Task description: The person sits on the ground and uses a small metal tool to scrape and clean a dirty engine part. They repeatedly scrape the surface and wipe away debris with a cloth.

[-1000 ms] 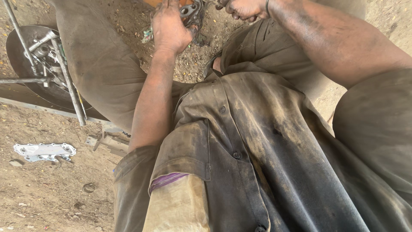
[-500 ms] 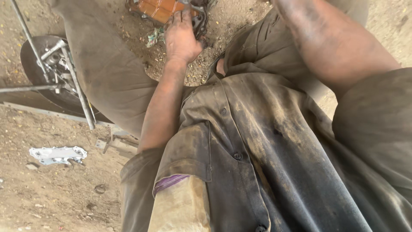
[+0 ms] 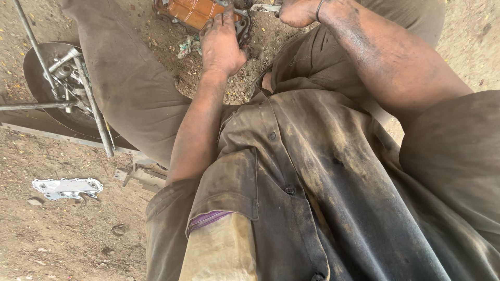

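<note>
I look down along my dirty grey shirt toward the dirt ground between my knees. My left hand (image 3: 221,44) lies palm down on an orange ribbed block (image 3: 192,10) set in a greasy metal part (image 3: 244,28). At the top edge, my right hand (image 3: 298,10) closes around a small metal tool (image 3: 262,7) whose tip points left, toward the block. A thin bangle circles my right wrist. Most of the metal part is hidden under my left hand and beyond the frame's top edge.
A metal disc with rods and fittings (image 3: 49,78) stands at the left, a long rod (image 3: 31,41) crossing it. A flat metal plate with holes (image 3: 67,187) lies on the dirt. A crumpled scrap (image 3: 188,47) sits beside my left hand.
The view has dipped and more of the orange block shows. My left hand has settled flat on it. My right hand, out of view half a second ago, is back at the top with the tool.
</note>
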